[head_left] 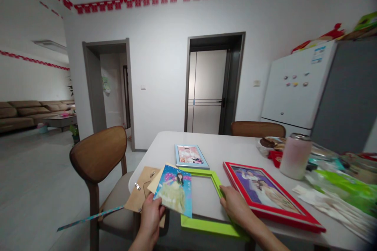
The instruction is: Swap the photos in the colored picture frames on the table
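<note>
My left hand (pixel 151 213) pinches the lower left corner of a blue picture card (pixel 175 190) that shows a figure in a pale green dress. Behind the card lie a cream sheet (pixel 155 178) and a brown backing board (pixel 134 196) with metal clips. My right hand (pixel 235 204) grips the right side of a lime green frame (pixel 203 225), whose middle is open. The card overlaps the frame's left side. Beyond it a light blue frame (pixel 191 156) with a picture lies on the white table (pixel 165 139). A red frame (pixel 279 200) with a purple picture lies to the right.
A pink bottle (pixel 295 157), green plastic packaging (pixel 338 186) and white cloth (pixel 332 208) crowd the table's right side. A thin patterned strip (pixel 88 218) sticks out at the left, near a wooden chair (pixel 101 157). Another chair (pixel 259 128) stands behind the table.
</note>
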A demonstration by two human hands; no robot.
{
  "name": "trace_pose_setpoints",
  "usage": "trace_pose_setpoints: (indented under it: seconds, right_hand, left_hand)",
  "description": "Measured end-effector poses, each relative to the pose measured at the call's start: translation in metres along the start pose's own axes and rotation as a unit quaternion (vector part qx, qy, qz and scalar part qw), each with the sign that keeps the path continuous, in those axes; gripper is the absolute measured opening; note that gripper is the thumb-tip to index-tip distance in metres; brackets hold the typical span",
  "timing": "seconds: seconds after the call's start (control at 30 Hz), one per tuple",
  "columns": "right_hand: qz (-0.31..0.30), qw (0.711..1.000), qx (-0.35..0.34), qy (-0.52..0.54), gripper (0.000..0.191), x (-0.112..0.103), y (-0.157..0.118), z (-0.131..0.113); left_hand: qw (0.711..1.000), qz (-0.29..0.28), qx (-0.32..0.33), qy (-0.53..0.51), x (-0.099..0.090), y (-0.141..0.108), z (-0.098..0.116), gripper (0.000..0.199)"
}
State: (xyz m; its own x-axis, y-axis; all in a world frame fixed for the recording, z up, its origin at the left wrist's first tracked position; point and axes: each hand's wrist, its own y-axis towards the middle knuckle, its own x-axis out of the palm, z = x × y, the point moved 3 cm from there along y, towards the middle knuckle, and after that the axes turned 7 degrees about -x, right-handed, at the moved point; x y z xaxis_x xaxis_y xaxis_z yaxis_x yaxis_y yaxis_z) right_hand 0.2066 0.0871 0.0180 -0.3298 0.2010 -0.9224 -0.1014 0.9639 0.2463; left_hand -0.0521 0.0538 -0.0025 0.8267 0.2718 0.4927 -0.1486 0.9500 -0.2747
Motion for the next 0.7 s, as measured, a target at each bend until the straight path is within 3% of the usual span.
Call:
trace_pose_setpoints:
  seconds: [0.17,0.3,0.47,0.6,0.7]
  right_hand:
    - [0.016,0.999,-0.031,-0.013,0.044,-0.001,-0.012,-0.02]
    - [-0.026,0.993,-0.087,0.079,0.044,-0.002,-0.026,-0.052]
    - [-0.033,0.976,-0.124,0.178,0.043,0.003,-0.032,-0.079]
    - [-0.01,0.951,-0.13,0.279,0.044,0.002,-0.02,-0.09]
    - [0.01,0.918,-0.067,0.391,0.046,-0.01,-0.01,-0.091]
  left_hand:
    - [1.0,-0.001,-0.015,-0.011,-0.001,0.002,-0.004,0.024]
    - [1.0,0.015,-0.024,-0.002,0.0,0.0,-0.003,0.024]
    - [1.0,0.01,-0.015,0.01,0.004,0.002,0.0,0.024]
    - [0.993,-0.042,0.076,0.081,0.021,-0.001,0.005,0.017]
    - [0.954,-0.043,0.196,0.221,0.044,-0.016,0.01,0.015]
